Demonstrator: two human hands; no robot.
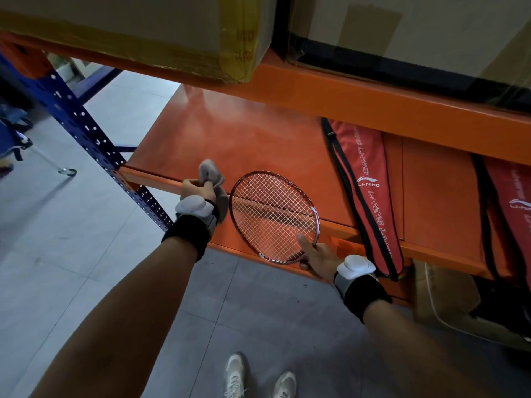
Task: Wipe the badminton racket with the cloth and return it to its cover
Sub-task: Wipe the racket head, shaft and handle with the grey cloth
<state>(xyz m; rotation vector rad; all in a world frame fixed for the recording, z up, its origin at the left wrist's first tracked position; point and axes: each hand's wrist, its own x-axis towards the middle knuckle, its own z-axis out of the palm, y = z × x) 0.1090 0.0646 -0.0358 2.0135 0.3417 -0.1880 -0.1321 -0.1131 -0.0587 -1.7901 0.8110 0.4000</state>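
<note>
1. The left hand (197, 188) has its fingers curled tight around a bunched grey cloth (212, 179); part of the cloth sticks up above the fingers and part hangs down past the wrist on the thumb side.
2. The right hand (317, 254) grips the badminton racket (273, 216) at the lower rim of its head, thumb laid flat across the strings and the other fingers wrapped under the frame.
3. The racket head stands up and away from the right fingers, its far rim just beside the hanging cloth; whether cloth and rim touch cannot be told.
4. The racket's shaft and handle are not visible, hidden beneath the right hand.
5. The head is held over the front edge of an orange shelf (230, 139).
6. Beyond the right fingers, further to that side, a red cover (370, 196) with black trim lies on the shelf, its lower end hanging over the front edge.
7. A 2nd red cover (511, 202) lies further out, partly cut off by the frame.
8. Both wrists wear black bands with white pads.
9. Cardboard boxes (143, 30) sit on the shelf level above the hands.
</note>
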